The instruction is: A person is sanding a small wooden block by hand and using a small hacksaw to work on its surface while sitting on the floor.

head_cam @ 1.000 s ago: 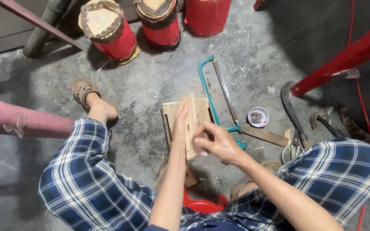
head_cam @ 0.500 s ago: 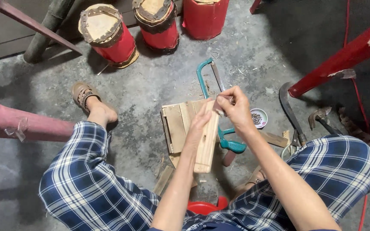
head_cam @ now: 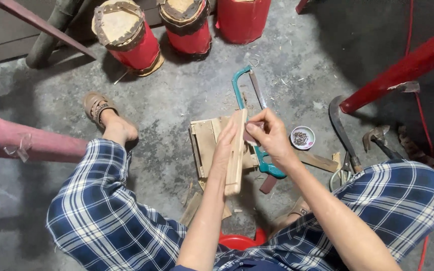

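The left hand (head_cam: pixel 225 145) clamped the wooden strip (head_cam: pixel 236 150) upright to steady it, while the right hand (head_cam: pixel 269 136), at three o'clock, pinched a dark block (head_cam: pixel 251 135) against its face.

the right hand (head_cam: pixel 269 135) covers most of the small dark block (head_cam: pixel 251 136) it presses to the wood strip (head_cam: pixel 236 153). the saw (head_cam: pixel 254 120) runs under both. the dish (head_cam: pixel 302 137) holds bits too small to tell. the drums (head_cam: pixel 126 35) are cut off at the top edge.
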